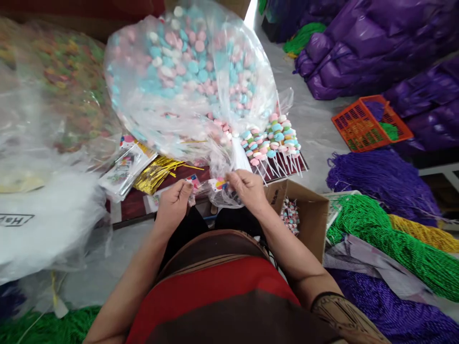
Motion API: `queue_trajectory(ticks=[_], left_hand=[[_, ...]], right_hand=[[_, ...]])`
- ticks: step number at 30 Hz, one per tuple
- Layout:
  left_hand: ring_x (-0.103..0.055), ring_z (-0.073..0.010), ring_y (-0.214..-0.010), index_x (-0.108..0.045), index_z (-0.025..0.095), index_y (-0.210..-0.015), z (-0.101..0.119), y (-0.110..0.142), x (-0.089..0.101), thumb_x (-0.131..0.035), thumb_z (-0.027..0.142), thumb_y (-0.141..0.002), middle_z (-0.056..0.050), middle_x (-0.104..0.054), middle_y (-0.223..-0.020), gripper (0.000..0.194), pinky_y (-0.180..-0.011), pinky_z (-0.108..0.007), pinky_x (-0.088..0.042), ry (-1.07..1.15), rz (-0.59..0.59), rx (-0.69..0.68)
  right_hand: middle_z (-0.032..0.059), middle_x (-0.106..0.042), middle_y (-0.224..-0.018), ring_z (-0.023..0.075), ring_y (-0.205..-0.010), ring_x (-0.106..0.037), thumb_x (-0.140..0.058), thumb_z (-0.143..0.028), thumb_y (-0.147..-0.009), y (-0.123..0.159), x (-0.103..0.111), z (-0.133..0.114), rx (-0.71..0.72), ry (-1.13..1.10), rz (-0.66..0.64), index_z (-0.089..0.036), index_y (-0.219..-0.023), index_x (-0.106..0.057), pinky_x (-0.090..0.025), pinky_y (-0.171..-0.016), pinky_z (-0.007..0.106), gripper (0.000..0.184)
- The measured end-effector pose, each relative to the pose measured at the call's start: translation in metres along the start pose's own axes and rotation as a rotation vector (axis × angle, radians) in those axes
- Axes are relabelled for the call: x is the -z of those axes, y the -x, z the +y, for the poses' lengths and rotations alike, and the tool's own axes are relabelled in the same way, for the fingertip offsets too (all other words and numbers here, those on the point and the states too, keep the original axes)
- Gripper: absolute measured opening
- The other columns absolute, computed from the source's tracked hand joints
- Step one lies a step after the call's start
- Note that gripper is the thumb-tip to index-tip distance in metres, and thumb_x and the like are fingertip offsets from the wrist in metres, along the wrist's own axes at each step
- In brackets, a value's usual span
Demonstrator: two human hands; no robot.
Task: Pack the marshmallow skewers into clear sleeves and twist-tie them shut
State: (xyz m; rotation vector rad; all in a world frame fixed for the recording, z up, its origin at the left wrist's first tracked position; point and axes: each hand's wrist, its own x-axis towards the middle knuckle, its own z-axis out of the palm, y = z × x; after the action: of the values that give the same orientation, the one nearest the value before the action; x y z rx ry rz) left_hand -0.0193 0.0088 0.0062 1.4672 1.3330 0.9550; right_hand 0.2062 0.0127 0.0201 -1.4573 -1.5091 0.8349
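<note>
2 hands pinch a small clear printed plastic packet [215, 186] just below the big clear bag of pastel candies [190, 71]: left hand [174, 203] and right hand [249, 191] both have fingers closed on its ends.

Bright, even daylight; glare whitens the clear bag [190, 71], things left of it blur, edges bend outward.
</note>
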Motion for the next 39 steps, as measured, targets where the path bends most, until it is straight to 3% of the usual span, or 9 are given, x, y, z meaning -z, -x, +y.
queue_trajectory(ticks=[4, 9, 13, 18, 22, 25, 27, 33, 39], left_hand=[[-0.054, -0.0106, -0.057, -0.064, 0.019, -0.071, 0.002, 0.0, 0.004, -0.059, 0.055, -0.096, 0.002, -0.061, -0.061, 0.044, -0.057, -0.023, -0.043, -0.007, 0.034, -0.043], [-0.048, -0.0089, -0.055, -0.068, 0.019, -0.072, -0.002, 0.0, 0.004, -0.066, 0.048, -0.093, 0.003, -0.056, -0.059, 0.036, -0.055, -0.022, -0.041, 0.033, 0.073, -0.066], [-0.057, -0.0106, -0.058, -0.07, 0.02, -0.078, -0.014, -0.002, 0.002, -0.072, 0.055, -0.088, 0.002, -0.063, -0.065, 0.036, -0.056, -0.022, -0.049, 0.261, 0.138, 0.049], [-0.053, -0.0085, -0.052, -0.066, 0.019, -0.073, -0.017, -0.008, 0.0, -0.083, 0.062, -0.073, 0.003, -0.059, -0.061, 0.047, -0.05, -0.021, -0.048, 0.544, 0.234, 0.069], [-0.053, -0.0086, -0.051, -0.056, 0.019, -0.067, -0.013, -0.014, -0.001, -0.085, 0.067, -0.068, 0.005, -0.053, -0.055, 0.055, -0.054, -0.022, -0.049, 0.682, 0.22, 0.053], [-0.05, -0.0082, -0.05, -0.052, 0.021, -0.067, -0.015, -0.015, -0.001, -0.083, 0.071, -0.066, 0.007, -0.05, -0.053, 0.06, -0.056, -0.024, -0.05, 0.699, 0.195, 0.049], [-0.049, -0.0095, -0.05, -0.049, 0.022, -0.068, -0.017, -0.014, 0.0, -0.079, 0.075, -0.068, 0.006, -0.047, -0.052, 0.062, -0.055, -0.025, -0.05, 0.68, 0.163, 0.039], [-0.047, -0.0116, -0.055, -0.043, 0.023, -0.067, -0.02, -0.012, 0.002, -0.07, 0.082, -0.073, 0.004, -0.044, -0.059, 0.065, -0.055, -0.03, -0.05, 0.577, 0.116, 0.002], [-0.048, -0.0129, -0.059, -0.051, 0.023, -0.068, -0.022, -0.012, 0.005, -0.071, 0.085, -0.068, 0.0, -0.053, -0.069, 0.065, -0.055, -0.03, -0.049, 0.512, 0.143, 0.001]], right_hand=[[0.0043, -0.074, -0.08, 0.0187, -0.077, -0.067, -0.055, -0.047, -0.098, -0.018, 0.047, 0.02, -0.09, 0.314, 0.231, -0.021, -0.086, -0.077, -0.048, -0.072, 0.029, 0.036], [0.0127, -0.076, -0.113, 0.0282, -0.098, -0.07, -0.064, -0.042, -0.095, -0.03, 0.067, 0.031, -0.296, 0.871, 0.087, -0.02, -0.103, -0.079, -0.046, -0.075, 0.034, 0.028], [0.0163, -0.075, -0.118, 0.0298, -0.101, -0.071, -0.056, -0.042, -0.1, -0.032, 0.061, 0.035, -0.346, 0.987, 0.008, -0.018, -0.113, -0.078, -0.044, -0.074, 0.035, 0.034], [0.0132, -0.079, -0.107, 0.0273, -0.097, -0.071, -0.058, -0.034, -0.096, -0.031, 0.068, 0.048, -0.321, 0.819, 0.112, -0.019, -0.101, -0.081, -0.047, -0.08, 0.035, 0.028], [0.0066, -0.078, -0.087, 0.0225, -0.084, -0.069, -0.067, -0.041, -0.087, -0.019, 0.075, 0.05, -0.214, 0.38, 0.266, -0.019, -0.086, -0.079, -0.049, -0.078, 0.033, 0.025], [0.0021, -0.076, -0.082, 0.018, -0.075, -0.065, -0.076, -0.045, -0.08, -0.005, 0.074, 0.04, -0.116, 0.003, 0.241, -0.022, -0.084, -0.078, -0.051, -0.072, 0.032, 0.024], [0.0006, -0.073, -0.078, 0.0162, -0.071, -0.063, -0.078, -0.044, -0.08, 0.003, 0.072, 0.028, -0.056, -0.117, 0.169, -0.023, -0.083, -0.077, -0.051, -0.07, 0.031, 0.022], [0.0014, -0.072, -0.075, 0.0164, -0.067, -0.063, -0.076, -0.04, -0.087, 0.015, 0.067, -0.002, 0.133, -0.073, -0.011, -0.026, -0.085, -0.081, -0.053, -0.065, 0.032, 0.014], [0.0012, -0.076, -0.076, 0.0155, -0.066, -0.068, -0.075, -0.037, -0.09, 0.015, 0.069, -0.012, 0.256, -0.023, -0.136, -0.029, -0.09, -0.083, -0.054, -0.06, 0.028, 0.012]])
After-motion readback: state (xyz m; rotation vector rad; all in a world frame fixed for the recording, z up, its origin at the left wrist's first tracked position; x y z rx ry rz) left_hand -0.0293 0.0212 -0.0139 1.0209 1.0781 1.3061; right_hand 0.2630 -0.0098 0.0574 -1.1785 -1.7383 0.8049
